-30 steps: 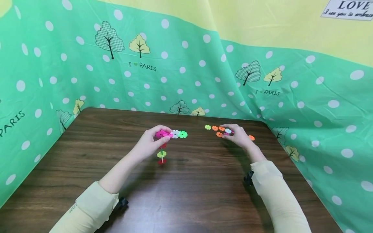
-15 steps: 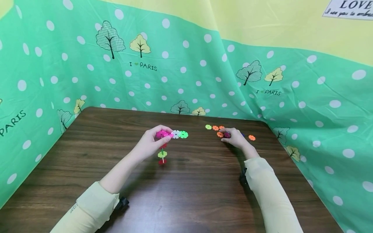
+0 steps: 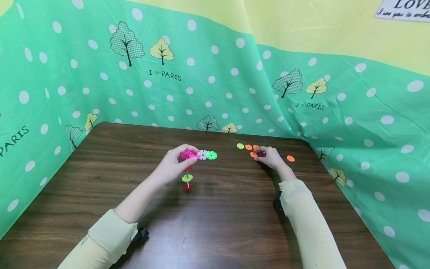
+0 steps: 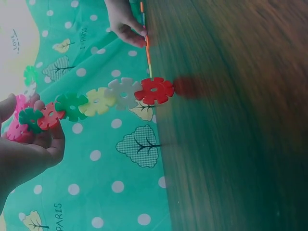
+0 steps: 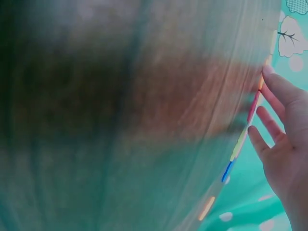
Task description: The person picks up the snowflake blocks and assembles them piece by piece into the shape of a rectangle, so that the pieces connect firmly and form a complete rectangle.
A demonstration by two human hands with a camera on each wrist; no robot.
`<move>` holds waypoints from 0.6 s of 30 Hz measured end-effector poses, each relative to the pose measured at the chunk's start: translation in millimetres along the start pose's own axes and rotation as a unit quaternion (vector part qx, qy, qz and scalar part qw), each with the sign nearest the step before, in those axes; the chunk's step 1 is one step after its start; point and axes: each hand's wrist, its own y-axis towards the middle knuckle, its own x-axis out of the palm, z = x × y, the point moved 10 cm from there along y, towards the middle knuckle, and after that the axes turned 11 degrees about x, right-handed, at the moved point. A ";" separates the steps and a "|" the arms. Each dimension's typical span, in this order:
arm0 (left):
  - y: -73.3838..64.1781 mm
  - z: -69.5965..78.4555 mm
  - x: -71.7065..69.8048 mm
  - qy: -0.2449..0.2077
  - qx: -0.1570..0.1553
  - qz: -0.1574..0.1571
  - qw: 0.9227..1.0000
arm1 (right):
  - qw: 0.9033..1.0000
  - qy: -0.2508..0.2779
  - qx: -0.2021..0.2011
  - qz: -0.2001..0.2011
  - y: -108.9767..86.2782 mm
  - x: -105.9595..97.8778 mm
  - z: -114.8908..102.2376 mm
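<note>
My left hand (image 3: pixel 171 160) grips a chain of interlocking flower-shaped plastic discs (image 4: pixel 96 101) at its pink discs (image 4: pixel 18 131). A white disc (image 3: pixel 202 155) and a green disc (image 3: pixel 211 155) stick out to the right. Below the fingers hangs a stem ending in a red disc (image 4: pixel 154 90), low over the tabletop. My right hand (image 3: pixel 270 158) is down among loose discs at the far right of the table. Its thumb and forefinger sit at either side of an orange disc (image 3: pixel 253 154). A dark purple disc (image 3: pixel 261 154) shows partly beneath the palm, which hides other pieces.
The brown wooden table (image 3: pixel 218 224) has a polka-dot cloth (image 3: pixel 201 93) hanging behind it. Near its back lie a lime disc (image 3: pixel 240 146) and an orange disc (image 3: pixel 248 147). Another orange disc (image 3: pixel 290 158) lies right of the right hand, with a bit of blue (image 3: pixel 280 154) between.
My right hand has moved slightly left and towards me, from around a white disc to the orange disc. The left hand and its chain stay in place.
</note>
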 end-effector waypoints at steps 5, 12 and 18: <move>0.1 -1.1 -1.5 -0.002 0.006 0.001 1.000 | 1.000 -0.005 -0.008 0.009 2.5 0.6 -3.3; -0.1 0.0 -1.7 -0.005 0.009 -0.001 1.000 | 0.999 -0.008 -0.032 0.022 3.4 1.1 -11.8; -1.0 3.3 -1.7 0.000 -0.002 -0.002 1.000 | 0.998 -0.012 -0.050 0.034 -1.1 -3.1 -18.8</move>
